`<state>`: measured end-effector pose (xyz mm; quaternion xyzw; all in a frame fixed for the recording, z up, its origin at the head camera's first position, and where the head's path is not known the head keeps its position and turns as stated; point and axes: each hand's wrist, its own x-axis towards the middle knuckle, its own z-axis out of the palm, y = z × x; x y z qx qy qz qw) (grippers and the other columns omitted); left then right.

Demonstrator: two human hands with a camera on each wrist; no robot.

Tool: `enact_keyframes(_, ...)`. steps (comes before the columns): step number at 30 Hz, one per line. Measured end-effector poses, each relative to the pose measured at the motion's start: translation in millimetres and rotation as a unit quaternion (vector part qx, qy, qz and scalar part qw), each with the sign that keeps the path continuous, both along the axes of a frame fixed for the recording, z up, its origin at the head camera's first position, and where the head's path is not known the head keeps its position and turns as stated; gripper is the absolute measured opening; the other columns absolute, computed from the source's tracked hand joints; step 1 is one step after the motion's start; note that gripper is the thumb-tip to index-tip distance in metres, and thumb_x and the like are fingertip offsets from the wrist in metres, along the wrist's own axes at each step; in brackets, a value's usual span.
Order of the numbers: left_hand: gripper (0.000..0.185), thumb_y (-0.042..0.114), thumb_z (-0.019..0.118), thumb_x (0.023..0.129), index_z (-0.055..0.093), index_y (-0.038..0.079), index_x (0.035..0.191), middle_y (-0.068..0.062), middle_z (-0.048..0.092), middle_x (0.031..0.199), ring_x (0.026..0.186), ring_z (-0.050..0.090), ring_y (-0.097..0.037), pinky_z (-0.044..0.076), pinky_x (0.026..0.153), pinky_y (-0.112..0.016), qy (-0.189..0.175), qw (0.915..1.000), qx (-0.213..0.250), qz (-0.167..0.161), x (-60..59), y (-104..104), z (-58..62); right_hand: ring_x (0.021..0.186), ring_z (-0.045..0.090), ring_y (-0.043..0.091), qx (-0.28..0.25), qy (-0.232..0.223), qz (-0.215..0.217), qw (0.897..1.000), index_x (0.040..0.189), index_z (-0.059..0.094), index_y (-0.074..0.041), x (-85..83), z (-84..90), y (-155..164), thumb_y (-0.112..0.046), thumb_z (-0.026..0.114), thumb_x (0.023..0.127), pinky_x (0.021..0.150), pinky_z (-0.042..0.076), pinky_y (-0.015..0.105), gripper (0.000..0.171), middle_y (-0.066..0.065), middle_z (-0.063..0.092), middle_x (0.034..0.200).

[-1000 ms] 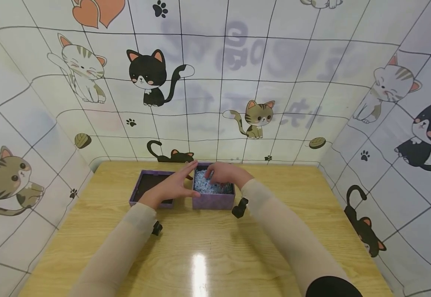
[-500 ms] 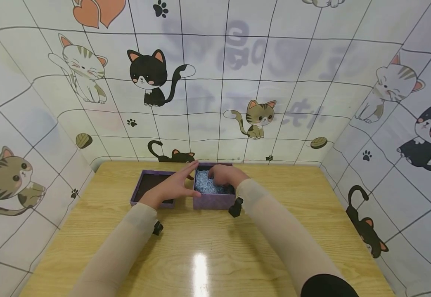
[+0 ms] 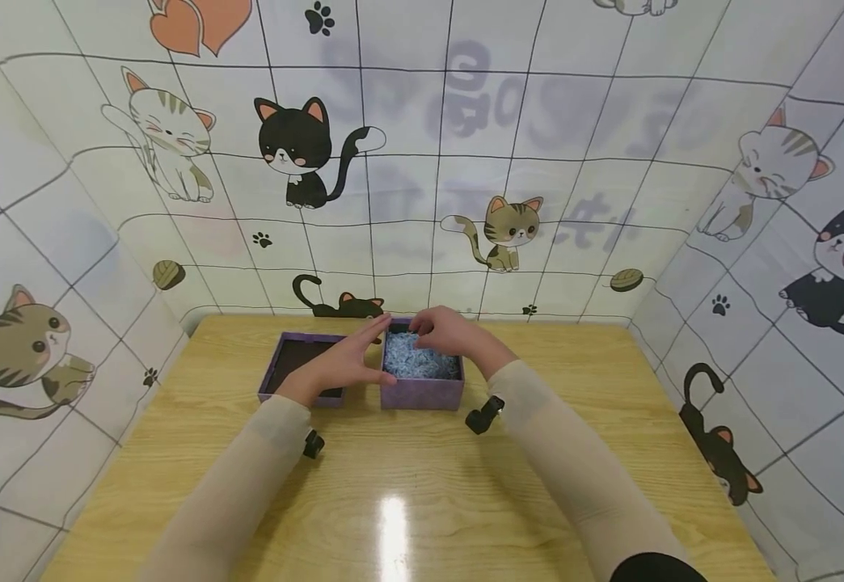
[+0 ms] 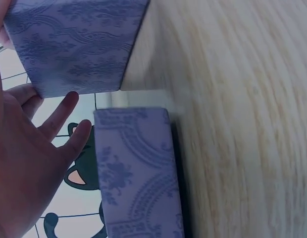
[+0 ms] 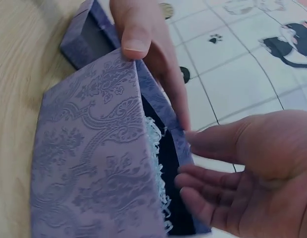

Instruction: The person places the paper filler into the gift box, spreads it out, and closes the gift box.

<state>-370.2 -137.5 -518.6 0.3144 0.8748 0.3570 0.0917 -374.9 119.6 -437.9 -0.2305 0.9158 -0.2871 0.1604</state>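
Since the earlier frame your right hand point(image 3: 449, 331) has lifted out of the shredded paper point(image 3: 420, 365) and now hovers over the far side of the purple box point(image 3: 422, 394), fingers loosely bent toward the filling; whether they pinch any strands cannot be told. In the right wrist view the fingertips point(image 5: 193, 179) sit just at the box's far rim, above the dark interior and the pale paper strips.

Your left hand point(image 3: 345, 361) has stayed put: fingers straight and spread, flat against the left wall of the box, thumb point(image 5: 137, 29) at the near corner, holding nothing.

That box stands on the wooden table point(image 3: 407, 493) near its far edge, filled with blue-white shreds. Just beside it on the left, under your left wrist, lies the purple lid point(image 3: 297, 373), turned open side up with its dark inside showing. Around the table hangs a cat-patterned backdrop point(image 3: 305, 153).
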Motion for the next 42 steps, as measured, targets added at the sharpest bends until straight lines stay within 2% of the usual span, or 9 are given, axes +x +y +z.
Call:
enact_keyframes(4,0.118,0.070,0.077,0.075,0.005,0.038,0.163,0.009,0.000,0.171,0.154,0.011,-0.018,0.026,0.116,-0.061,-0.007,1.0000,0.002,0.002,0.4,2.9,0.5,0.108,0.063,0.022,-0.101,0.003,-0.034,0.994,0.132,0.065,-0.009,8.8,-8.2,14.5,-0.022,0.067,0.100,0.089,0.053,0.042,0.034,0.007,0.068,0.120)
enact_keyframes(6,0.119,0.069,0.078,0.075,0.006,0.035,0.164,0.010,0.000,0.170,0.154,0.010,-0.019,0.024,0.116,-0.061,-0.009,0.9999,0.005,0.000,1.6,3.8,1.4,0.107,0.064,0.020,-0.142,0.006,-0.049,0.989,0.130,0.066,-0.011,13.6,-12.0,20.0,-0.025,0.067,0.100,0.088,0.054,0.041,0.033,0.002,0.068,0.117)
enact_keyframes(10,0.118,0.063,0.079,0.079,0.007,0.026,0.165,0.008,0.000,0.170,0.155,0.007,-0.023,0.022,0.117,-0.063,-0.004,0.9999,0.010,0.001,4.8,4.8,3.6,0.106,0.065,0.018,-0.200,0.005,-0.075,0.977,0.130,0.067,-0.013,23.5,-14.8,24.4,-0.030,0.067,0.100,0.086,0.054,0.041,0.034,-0.003,0.068,0.115)
enact_keyframes(13,0.111,0.054,0.079,0.083,0.007,0.031,0.165,0.008,0.000,0.170,0.155,0.007,-0.024,0.022,0.116,-0.064,0.003,0.9998,0.019,0.010,7.3,2.4,6.4,0.105,0.065,0.017,-0.225,0.007,-0.090,0.970,0.127,0.068,-0.017,31.3,-14.3,20.8,-0.032,0.068,0.099,0.087,0.055,0.041,0.032,-0.004,0.069,0.114)
enact_keyframes(18,0.096,0.052,0.075,0.089,0.012,0.047,0.160,0.010,0.011,0.169,0.153,0.019,-0.025,0.027,0.114,-0.064,0.004,0.9978,0.041,0.051,16.6,-13.5,20.7,0.106,0.063,0.016,-0.242,0.034,-0.082,0.966,0.125,0.067,-0.023,44.8,-15.7,4.6,-0.032,0.068,0.099,0.085,0.055,0.040,0.028,-0.004,0.068,0.117)
enact_keyframes(23,0.092,0.066,0.068,0.086,0.020,0.043,0.160,0.008,0.020,0.167,0.151,0.025,-0.027,0.029,0.113,-0.064,0.038,0.9948,0.023,0.092,27.6,-41.5,30.8,0.113,0.061,0.017,-0.252,0.039,-0.065,0.965,0.134,0.063,-0.020,57.4,-17.2,-17.0,-0.034,0.068,0.099,0.085,0.055,0.040,0.038,0.004,0.063,0.130)
enact_keyframes(31,0.091,0.058,0.078,0.084,0.030,0.037,0.159,0.002,0.030,0.163,0.148,0.029,-0.030,0.030,0.111,-0.064,0.082,0.9870,0.017,0.137,43.8,-88.5,24.8,0.128,0.055,0.030,-0.304,0.005,-0.049,0.951,0.142,0.054,-0.021,76.8,-17.5,-59.0,-0.028,0.074,0.095,0.097,0.051,0.038,0.052,-0.004,0.055,0.139)
enact_keyframes(36,0.091,0.053,0.079,0.084,0.030,0.037,0.159,-0.002,0.033,0.161,0.143,0.036,-0.036,0.032,0.109,-0.066,0.042,0.9856,0.052,0.155,52.7,-118.0,20.1,0.132,0.052,0.033,-0.305,-0.006,-0.036,0.952,0.149,0.047,-0.015,86.4,-22.3,-86.8,-0.034,0.077,0.092,0.104,0.047,0.042,0.068,0.001,0.050,0.146)
enact_keyframes(42,0.090,0.051,0.074,0.090,0.024,0.029,0.161,-0.010,0.025,0.164,0.146,0.027,-0.047,0.029,0.109,-0.070,-0.014,0.9826,0.054,0.177,63.8,-149.1,12.7,0.134,0.050,0.026,-0.286,-0.012,-0.041,0.957,0.155,0.040,-0.016,93.9,-31.0,-112.2,-0.038,0.079,0.090,0.106,0.046,0.044,0.079,0.003,0.043,0.153)
